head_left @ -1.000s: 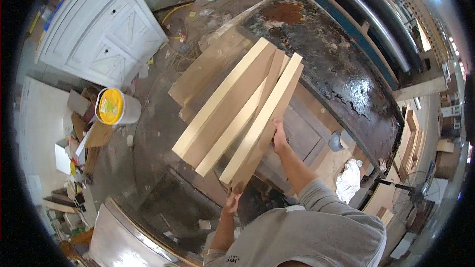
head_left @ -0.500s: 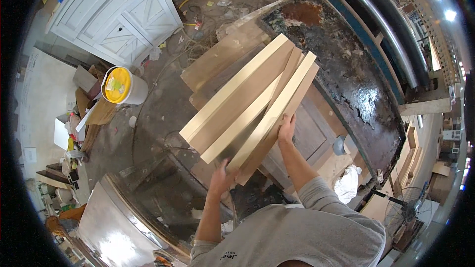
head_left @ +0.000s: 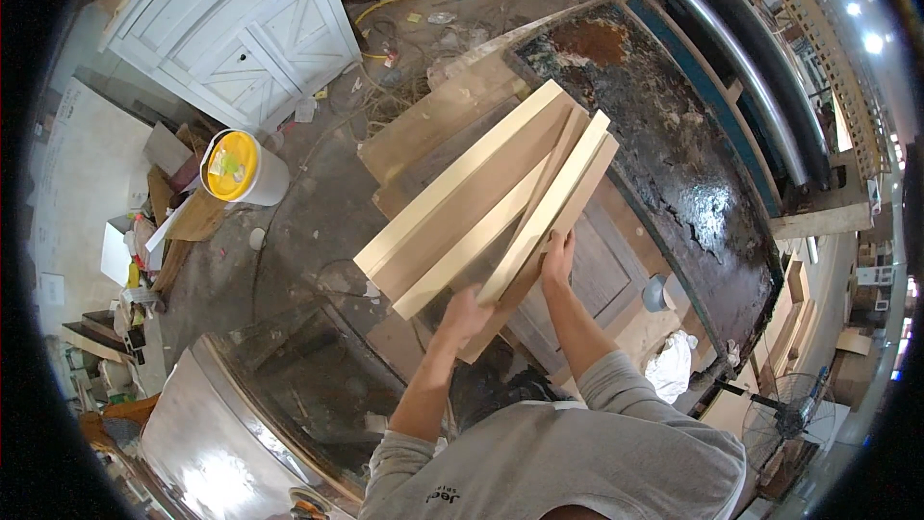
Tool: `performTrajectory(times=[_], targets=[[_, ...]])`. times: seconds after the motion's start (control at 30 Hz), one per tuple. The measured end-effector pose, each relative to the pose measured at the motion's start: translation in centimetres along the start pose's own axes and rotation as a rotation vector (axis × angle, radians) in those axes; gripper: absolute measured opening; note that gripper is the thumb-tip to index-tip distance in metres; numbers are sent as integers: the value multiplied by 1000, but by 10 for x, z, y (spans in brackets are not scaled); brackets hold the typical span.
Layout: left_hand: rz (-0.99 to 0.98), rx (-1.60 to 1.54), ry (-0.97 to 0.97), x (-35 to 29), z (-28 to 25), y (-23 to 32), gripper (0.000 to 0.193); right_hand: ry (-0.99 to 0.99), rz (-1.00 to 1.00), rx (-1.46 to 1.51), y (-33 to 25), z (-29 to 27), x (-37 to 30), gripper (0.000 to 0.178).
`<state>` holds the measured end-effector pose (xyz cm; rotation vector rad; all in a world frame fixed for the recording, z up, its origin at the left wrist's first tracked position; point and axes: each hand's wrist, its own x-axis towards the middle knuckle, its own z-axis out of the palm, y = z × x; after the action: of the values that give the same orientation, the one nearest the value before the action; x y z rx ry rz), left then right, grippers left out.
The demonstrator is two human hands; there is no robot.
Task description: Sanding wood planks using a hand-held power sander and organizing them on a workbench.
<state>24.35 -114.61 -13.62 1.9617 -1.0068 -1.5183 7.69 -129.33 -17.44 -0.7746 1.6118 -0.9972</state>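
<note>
A long pale-edged wooden board (head_left: 545,212) slants away from me, with a browner board (head_left: 510,316) along its right side. My right hand (head_left: 557,258) grips the boards from the right, fingers curled round the edge. At the pale board's near end is my left hand (head_left: 464,316), closed against it and slightly blurred; its fingertips are partly hidden. Left of these lie more wooden boards with pale edges (head_left: 460,176) and brown faces, side by side. A thin brown strip (head_left: 551,169) lies crosswise between the two groups.
Beneath the boards is a panelled wooden door (head_left: 597,250). A dark crusted machine bed (head_left: 664,135) with metal rollers (head_left: 741,77) stands to the right. At left are a yellow-lidded white bucket (head_left: 260,173) and a white cabinet (head_left: 236,34). Hoses (head_left: 390,111) litter the floor.
My left hand has moved up and to the right along the near end of the pale board. The visible near end of that board now sits farther from me. My right hand keeps its grip.
</note>
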Motion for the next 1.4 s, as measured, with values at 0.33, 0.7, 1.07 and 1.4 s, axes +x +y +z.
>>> performTrajectory(times=[0.33, 0.7, 1.07, 1.4], targets=[[96, 128, 181, -20, 3, 10, 57, -55, -150, 34, -9, 1, -3, 67], [105, 101, 322, -48, -37, 36, 59, 23, -186, -41, 6, -1, 8, 71], [177, 621, 339, 1, -126, 46, 66, 111, -229, -197, 14, 4, 8, 68], [515, 319, 758, -49, -52, -2, 54, 88, -322, -253, 21, 3, 2, 74]])
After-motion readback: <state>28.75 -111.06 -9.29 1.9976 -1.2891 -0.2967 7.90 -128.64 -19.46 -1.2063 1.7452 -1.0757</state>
